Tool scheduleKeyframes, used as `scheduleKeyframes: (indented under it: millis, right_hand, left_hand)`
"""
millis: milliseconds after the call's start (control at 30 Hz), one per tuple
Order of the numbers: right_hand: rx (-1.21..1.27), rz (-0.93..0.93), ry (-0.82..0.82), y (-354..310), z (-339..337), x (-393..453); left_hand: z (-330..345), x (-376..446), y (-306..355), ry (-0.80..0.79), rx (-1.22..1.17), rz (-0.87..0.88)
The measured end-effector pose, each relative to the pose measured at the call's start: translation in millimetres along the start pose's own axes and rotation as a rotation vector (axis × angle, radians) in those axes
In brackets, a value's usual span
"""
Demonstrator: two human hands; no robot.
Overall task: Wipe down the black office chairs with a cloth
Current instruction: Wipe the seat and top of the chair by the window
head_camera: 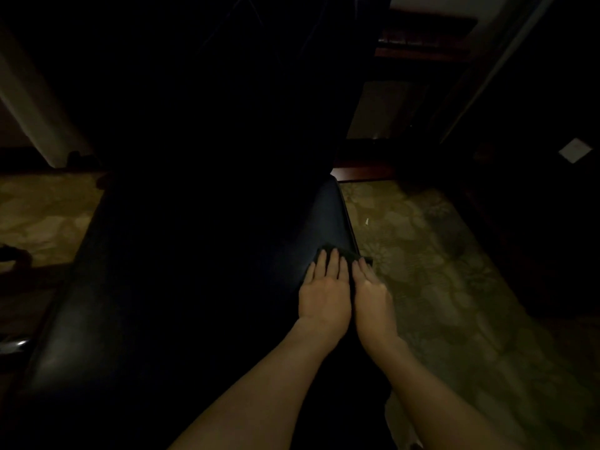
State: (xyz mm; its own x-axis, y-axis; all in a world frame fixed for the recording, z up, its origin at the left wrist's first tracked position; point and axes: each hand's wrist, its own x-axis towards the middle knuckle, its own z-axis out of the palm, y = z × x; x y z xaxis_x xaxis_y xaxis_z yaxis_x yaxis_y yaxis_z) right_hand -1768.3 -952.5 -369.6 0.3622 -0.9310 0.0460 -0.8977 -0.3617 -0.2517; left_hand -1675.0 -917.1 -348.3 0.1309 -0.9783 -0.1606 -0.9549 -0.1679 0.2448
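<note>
Both hands lie side by side, fingers straight, pressing a dark cloth (344,253) onto the black chair (181,254) seat's right edge: left hand (324,295), right hand (373,298).

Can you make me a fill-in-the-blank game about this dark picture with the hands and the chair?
1. Both hands press a dark ____ onto the chair seat.
2. The left hand and right hand lie ____ by side.
3. The hands work near the seat's ____ edge.
4. The floor has a patterned ____.

Missing words: cloth; side; right; carpet
</note>
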Motion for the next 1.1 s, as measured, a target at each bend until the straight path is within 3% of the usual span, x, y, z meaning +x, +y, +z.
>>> scheduleKeyframes:
  millis: [333,800,1100]
  right_hand:
    - [-0.047,-0.202,0.056,-60.1,10.8,-55.0]
    - [-0.046,-0.4,-0.006,-172.9,19.4,-156.6]
    - [-0.073,-0.344,-0.031,-202.4,42.1,-133.0]
  left_hand:
    - [7.5,-83.5,-38.2,0.057,0.015,-0.141]
    - [-6.9,-217.0,-112.4,0.05,0.01,-0.319]
    - [-19.7,-202.5,-147.2,0.058,0.057,-0.316]
